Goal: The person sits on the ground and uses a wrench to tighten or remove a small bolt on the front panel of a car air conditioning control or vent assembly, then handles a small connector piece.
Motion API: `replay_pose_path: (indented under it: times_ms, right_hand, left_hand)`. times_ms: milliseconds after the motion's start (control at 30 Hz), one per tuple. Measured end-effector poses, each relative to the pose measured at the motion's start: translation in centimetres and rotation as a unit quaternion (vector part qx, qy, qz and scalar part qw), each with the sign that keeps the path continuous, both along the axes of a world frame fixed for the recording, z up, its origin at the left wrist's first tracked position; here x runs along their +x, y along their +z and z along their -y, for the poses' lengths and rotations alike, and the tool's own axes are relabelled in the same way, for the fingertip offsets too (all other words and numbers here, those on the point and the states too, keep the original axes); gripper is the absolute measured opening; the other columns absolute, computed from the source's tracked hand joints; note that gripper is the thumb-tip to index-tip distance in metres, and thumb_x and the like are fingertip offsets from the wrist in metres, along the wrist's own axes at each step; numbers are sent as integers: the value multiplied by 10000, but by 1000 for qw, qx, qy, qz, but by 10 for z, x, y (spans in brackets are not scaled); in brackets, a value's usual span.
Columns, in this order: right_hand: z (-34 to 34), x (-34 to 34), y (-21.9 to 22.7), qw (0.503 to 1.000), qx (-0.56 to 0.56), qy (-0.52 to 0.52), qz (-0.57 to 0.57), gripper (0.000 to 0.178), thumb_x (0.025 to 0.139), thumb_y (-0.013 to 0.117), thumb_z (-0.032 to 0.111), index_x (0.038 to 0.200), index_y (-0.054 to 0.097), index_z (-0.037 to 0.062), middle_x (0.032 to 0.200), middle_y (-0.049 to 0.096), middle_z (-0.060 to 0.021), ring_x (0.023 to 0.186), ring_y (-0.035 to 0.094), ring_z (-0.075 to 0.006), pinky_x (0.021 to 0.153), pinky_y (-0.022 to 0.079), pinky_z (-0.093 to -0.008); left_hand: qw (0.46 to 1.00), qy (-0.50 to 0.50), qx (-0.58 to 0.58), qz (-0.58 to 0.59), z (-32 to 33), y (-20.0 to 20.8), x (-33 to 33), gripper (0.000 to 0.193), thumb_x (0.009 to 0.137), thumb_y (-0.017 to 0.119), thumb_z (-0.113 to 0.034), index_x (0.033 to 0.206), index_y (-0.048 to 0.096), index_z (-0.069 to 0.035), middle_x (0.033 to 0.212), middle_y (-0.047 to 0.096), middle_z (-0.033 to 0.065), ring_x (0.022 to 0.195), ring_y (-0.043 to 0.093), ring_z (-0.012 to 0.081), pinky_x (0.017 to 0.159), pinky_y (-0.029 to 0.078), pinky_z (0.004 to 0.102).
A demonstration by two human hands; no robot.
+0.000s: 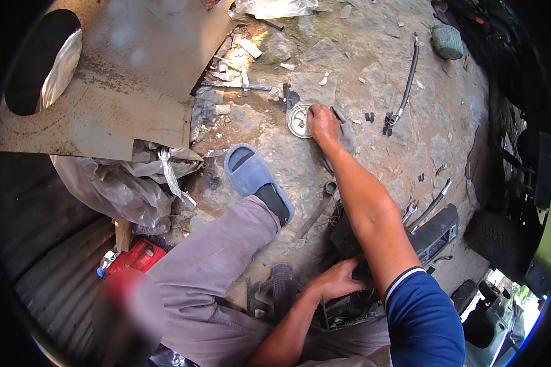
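Note:
My right hand reaches out over the stone ground to a small round metal dish with a few small parts in it. Its fingers are curled at the dish's right rim; what they pinch, if anything, is hidden. Low in front of me, my left hand is closed on the edge of a black assembly, its fingertips partly hidden by my right forearm. Beside it lies a long black plastic housing, partly behind the same arm. A metal rod with a ring end lies between the hands.
A blue slide sandal is on my left foot. Black hoses with metal ends and a green ribbed container stand right. A rusty sheet, plastic bags and a red case are left. Dark machinery lines the right edge.

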State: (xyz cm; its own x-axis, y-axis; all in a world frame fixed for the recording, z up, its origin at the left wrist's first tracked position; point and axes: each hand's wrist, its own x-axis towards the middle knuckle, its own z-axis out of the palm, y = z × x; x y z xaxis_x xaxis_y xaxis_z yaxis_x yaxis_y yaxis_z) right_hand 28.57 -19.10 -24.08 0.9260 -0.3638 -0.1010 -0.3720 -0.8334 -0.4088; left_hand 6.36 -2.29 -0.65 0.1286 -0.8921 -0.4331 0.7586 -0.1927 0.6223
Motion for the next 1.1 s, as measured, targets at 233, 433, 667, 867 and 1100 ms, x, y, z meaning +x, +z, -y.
replay_pose_path:
  times_ms: [233, 433, 667, 867, 1100]
  right_hand:
    - [14, 0, 28, 991, 109, -74, -12, 184, 869, 619, 135, 980, 655, -7, 1026, 682, -267, 998, 663, -444, 863, 536, -500]
    - [63, -19, 116, 996, 78, 20, 32, 227, 832, 603, 99, 978, 713, -35, 964, 706, -291, 1022, 673, -444, 882, 536, -482]
    - [79, -106, 322, 974, 220, 15, -52, 202, 922, 629, 119, 1006, 730, -34, 894, 747, -150, 800, 752, -208, 656, 582, -362]
    - [55, -264, 396, 940, 320, -101, 64, 236, 955, 634, 85, 1129, 661, -73, 849, 752, -120, 759, 738, -136, 577, 559, -295]
    - [18, -371, 349, 968, 215, -106, 70, 175, 893, 695, 107, 1039, 736, 18, 883, 750, -167, 790, 741, -212, 717, 558, -342]
  left_hand:
    - [997, 30, -12, -66, -1, 12, 1, 768, 897, 778, -136, 1529, 364, 2, 1539, 446, 182, 1369, 475, 229, 1068, 485, 372]
    - [997, 39, 14, 63, -2, -1, -18, 759, 882, 807, -315, 1494, 465, -23, 1446, 534, 165, 1348, 472, 224, 1139, 362, 365]
    - [998, 42, 39, 38, -1, 8, -14, 677, 869, 801, -257, 1443, 535, -16, 1369, 608, 129, 1283, 550, 211, 1110, 396, 329]
    - [998, 65, -13, -24, -4, 3, -19, 663, 932, 727, -183, 1485, 437, 40, 1360, 613, 122, 1222, 608, 186, 1053, 474, 318]
    - [996, 74, -23, -42, -6, 12, -25, 590, 957, 692, -164, 1457, 459, 48, 1318, 633, 121, 1191, 626, 185, 1026, 501, 328]
